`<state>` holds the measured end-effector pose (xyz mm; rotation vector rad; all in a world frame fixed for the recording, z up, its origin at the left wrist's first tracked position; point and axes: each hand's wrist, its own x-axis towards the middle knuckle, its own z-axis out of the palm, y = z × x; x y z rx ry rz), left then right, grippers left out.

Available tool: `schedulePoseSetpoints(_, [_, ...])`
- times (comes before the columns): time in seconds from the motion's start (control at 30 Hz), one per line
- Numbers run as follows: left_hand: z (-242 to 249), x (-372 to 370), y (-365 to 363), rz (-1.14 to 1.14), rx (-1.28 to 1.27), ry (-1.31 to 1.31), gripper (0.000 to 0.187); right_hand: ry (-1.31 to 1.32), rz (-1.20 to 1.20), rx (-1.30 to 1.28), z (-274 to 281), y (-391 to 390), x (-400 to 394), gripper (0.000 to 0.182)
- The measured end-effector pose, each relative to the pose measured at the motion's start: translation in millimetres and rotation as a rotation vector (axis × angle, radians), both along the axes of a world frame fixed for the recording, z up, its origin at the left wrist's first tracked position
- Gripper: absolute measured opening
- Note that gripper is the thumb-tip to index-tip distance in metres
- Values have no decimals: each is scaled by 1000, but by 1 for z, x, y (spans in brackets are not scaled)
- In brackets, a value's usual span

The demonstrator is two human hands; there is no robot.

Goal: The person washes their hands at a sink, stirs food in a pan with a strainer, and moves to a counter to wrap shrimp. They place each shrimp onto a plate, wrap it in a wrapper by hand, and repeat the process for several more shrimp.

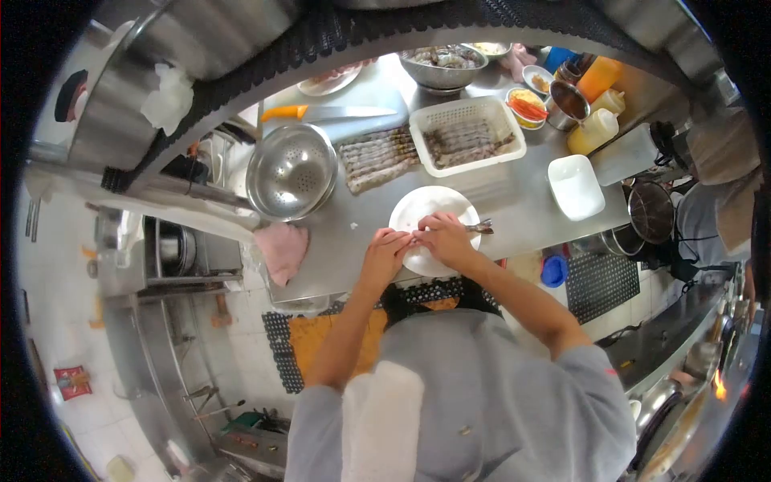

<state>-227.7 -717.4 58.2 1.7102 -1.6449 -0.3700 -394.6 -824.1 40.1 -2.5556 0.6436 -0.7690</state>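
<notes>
Over a white round plate [434,198] at the front of the steel counter, my left hand [391,251] and my right hand [446,239] meet with fingertips pinched together. A small pale piece, perhaps shrimp, shows between them. The dark tail of a shrimp [482,227] sticks out to the right of my right hand, at the plate's edge. Behind the plate lie rows of grey shrimp [377,159] on the counter. Beside them a white perforated basket [468,170] holds more shrimp.
Left of the shrimp stands a steel colander [292,172], with a pink cloth [281,251] nearer me. A knife [329,112] lies on a board behind. To the right are a white square bowl [576,187], bottles [593,131] and a steel pot [567,104]. A shelf arches overhead.
</notes>
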Motion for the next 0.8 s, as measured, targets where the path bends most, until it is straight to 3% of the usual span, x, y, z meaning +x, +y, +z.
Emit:
schedulePoseSetpoints(0.3, [-17,0,-2,-15,-54,-87,16,3,22,-74,3,0,3,11])
schedulePoseSetpoints(0.53, [-7,-5,0,9,-18,-20,16,-9,58,87,1,-21,-14,17])
schedulePoseSetpoints(0.8, [-11,-16,-7,81,-69,-267,18,92,57,57,1,-11,-14,14])
